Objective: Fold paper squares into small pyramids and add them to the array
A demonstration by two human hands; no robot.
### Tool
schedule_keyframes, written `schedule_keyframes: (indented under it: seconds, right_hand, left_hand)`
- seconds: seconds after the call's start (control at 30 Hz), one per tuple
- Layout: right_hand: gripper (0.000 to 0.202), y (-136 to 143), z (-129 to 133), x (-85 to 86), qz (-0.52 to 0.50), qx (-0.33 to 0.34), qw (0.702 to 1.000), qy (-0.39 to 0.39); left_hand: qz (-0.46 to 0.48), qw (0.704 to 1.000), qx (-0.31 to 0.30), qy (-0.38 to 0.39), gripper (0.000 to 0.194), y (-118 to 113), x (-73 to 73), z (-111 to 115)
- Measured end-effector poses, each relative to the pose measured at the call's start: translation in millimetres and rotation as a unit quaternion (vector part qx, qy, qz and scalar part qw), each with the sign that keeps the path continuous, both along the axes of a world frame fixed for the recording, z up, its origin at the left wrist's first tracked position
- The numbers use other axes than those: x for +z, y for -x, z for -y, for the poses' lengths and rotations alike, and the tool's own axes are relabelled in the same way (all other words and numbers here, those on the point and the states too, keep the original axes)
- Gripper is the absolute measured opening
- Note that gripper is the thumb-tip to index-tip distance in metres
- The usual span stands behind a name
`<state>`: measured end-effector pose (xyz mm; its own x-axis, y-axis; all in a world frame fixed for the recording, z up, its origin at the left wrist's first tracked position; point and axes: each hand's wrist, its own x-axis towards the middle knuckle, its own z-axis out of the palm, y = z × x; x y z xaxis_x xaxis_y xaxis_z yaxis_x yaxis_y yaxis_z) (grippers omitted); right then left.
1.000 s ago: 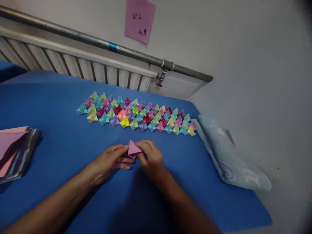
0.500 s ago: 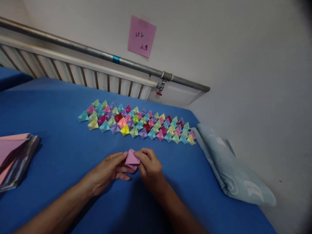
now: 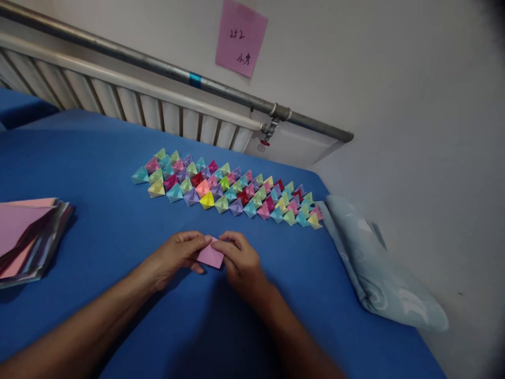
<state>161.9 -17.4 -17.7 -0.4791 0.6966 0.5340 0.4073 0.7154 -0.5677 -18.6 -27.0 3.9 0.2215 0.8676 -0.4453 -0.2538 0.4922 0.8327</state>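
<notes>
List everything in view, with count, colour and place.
Folded paper: one, pink, between both hands
Paper shapes: dozens, mixed colours, in rows beyond the hands
Paper stack: one, mixed colours, left
Cloth: one, grey-blue with white pattern, right
Covered surface: one, blue, under these
Note: one, pink, on wall
Wall: white-grey, behind
Radiator: one, white, at wall
Pipe: one, grey with blue band, above radiator
Valve handle: one, red, below pipe
Left hand, right hand: holding folded paper

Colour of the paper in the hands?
The folded paper is plain pink; shows best in the current head view.
</notes>
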Motion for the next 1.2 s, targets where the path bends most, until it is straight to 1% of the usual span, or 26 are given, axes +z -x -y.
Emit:
schedule_keyframes:
  seconds: [0.13,0.2,0.23,0.27,0.33,0.37,0.4,0.5,0.57,0.7,0.83,0.97,1.07,1.2]
  right_hand:
    - [0.032,1,-1,1.5,-0.054,0.029,0.996,0.072]
    - [0.028,2,-3,2.4,-0.103,0.013,0.981,0.162]
    - [0.026,3,-3,2.9,-0.137,-0.004,0.964,0.226]
    - [0.024,3,-4,3.5,-0.174,-0.023,0.939,0.295]
    - [0.025,5,-5,5.5,-0.228,-0.049,0.878,0.417]
    - [0.027,6,-5,6.9,-0.236,-0.052,0.853,0.463]
    - [0.029,7,-5,8.7,-0.231,-0.048,0.833,0.500]
    - [0.032,11,-2,14.4,-0.187,-0.020,0.796,0.576]
    - [0.029,13,0,17.1,-0.170,-0.011,0.786,0.594]
    - [0.026,13,1,18.2,-0.161,-0.023,0.790,0.591]
    - [0.025,13,1,19.6,-0.158,-0.023,0.785,0.599]
    - [0.026,14,2,21.4,-0.163,-0.023,0.786,0.596]
    - [0.027,16,2,19.5,-0.170,-0.024,0.791,0.587]
    - [0.026,16,2,16.2,-0.163,-0.027,0.793,0.586]
  left_hand:
    - [-0.018,1.000,0.002,0.003,0.032,1,1.6,-1]
    - [-0.031,0.999,0.012,-0.004,0.032,0,2.8,-2]
    - [-0.037,0.999,0.020,-0.007,0.032,0,3.3,-2]
    - [-0.042,0.999,0.029,-0.009,0.032,0,3.8,-2]
    - [-0.046,0.998,0.050,-0.015,0.032,0,4.4,-3]
    - [-0.047,0.997,0.059,-0.019,0.032,0,4.5,-3]
    - [-0.048,0.996,0.067,-0.025,0.031,-1,4.6,-3]
    - [-0.057,0.994,0.078,-0.055,0.030,-2,4.8,-3]
    - [-0.067,0.991,0.081,-0.077,0.029,-3,5.0,-3]
    - [-0.077,0.990,0.082,-0.083,0.029,-3,4.8,-2]
    - [-0.087,0.988,0.091,-0.093,0.033,-3,3.3,-2]
    - [-0.133,0.979,0.106,-0.116,0.038,-2,0.1,-3]
    - [-0.164,0.972,0.107,-0.130,0.039,-1,-2.8,-5]
    - [-0.140,0.978,0.090,-0.123,0.040,-2,-4.3,-7]
